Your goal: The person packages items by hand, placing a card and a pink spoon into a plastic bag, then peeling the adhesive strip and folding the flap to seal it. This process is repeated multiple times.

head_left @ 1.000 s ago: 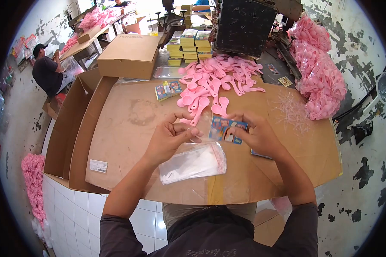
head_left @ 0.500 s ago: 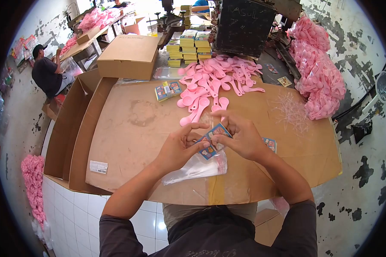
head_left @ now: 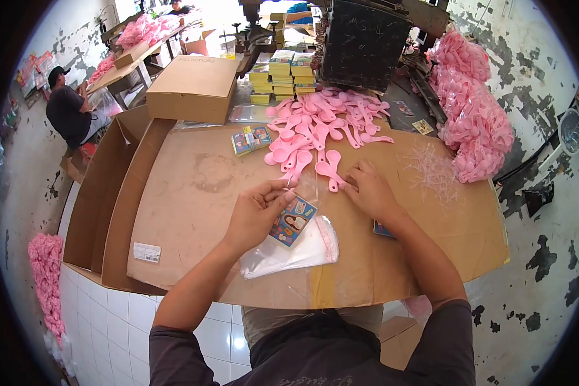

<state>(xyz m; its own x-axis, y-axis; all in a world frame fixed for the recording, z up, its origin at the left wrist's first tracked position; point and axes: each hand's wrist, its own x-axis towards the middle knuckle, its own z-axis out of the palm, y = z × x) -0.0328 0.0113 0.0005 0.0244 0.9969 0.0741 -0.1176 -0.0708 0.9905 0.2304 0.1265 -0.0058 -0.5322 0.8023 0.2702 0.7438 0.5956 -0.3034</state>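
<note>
My left hand is closed on a colourful printed card, pinched at its upper left edge and tilted. Below the card lies a stack of clear plastic bags. Farther right, my right hand reaches to a pink measuring spoon, thumb and finger closed at the end of its handle. A second pink spoon lies across it. Beyond both hands spreads a heap of pink spoons. Another printed card shows partly under my right forearm.
A banded card bundle lies left of the spoons. Card stacks, a closed carton and a black machine stand behind. Thin clear strips and bagged spoons are right. A person sits far left.
My right hand has let go of the card and moved right to the pink spoon's handle. My left hand keeps the card, which has shifted left and turned.
</note>
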